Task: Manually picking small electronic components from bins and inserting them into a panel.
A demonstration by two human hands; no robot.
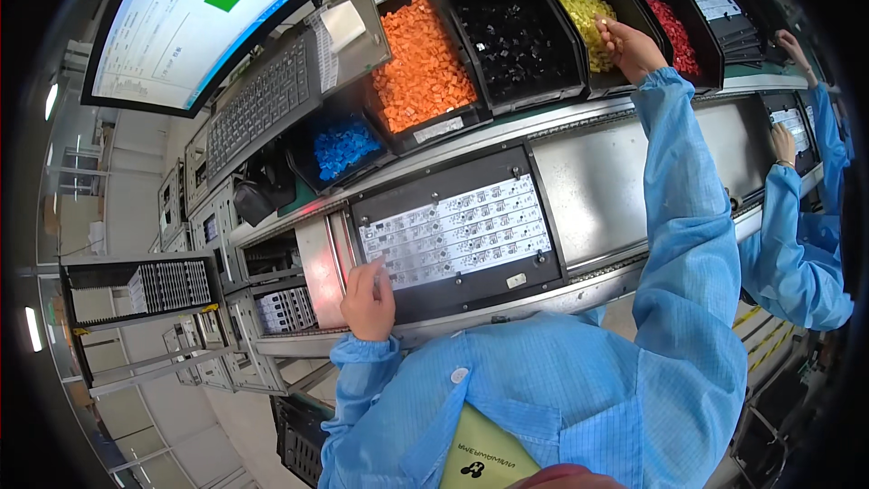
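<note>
Right hand (638,52): reaching in over the bin of yellow pieces (584,7); my fingers are bent and drawn close at the tips, but I cannot tell whether they meet or have hold of a piece.
Yellow pieces: heaped right at and under my right fingertips, spreading ahead of them and to their left; this hand is far the nearer one.
Left hand (369,303): fingers loosely bent and a little apart, gripping nothing that I can see; the tips are over the near left corner of the tray, apparently touching.
Tray (425,304): black frame, well to the left of my right fingers and nearer my body; just ahead and to the right of my left ones.
Strips (493,240): lying in the tray, long axis running rightward from my left fingertips, rising slightly away from me.
Black pieces (511,41): next bin, left of my right fingers.
Red pieces (674,32): neighbouring bin, right of those fingers.
</note>
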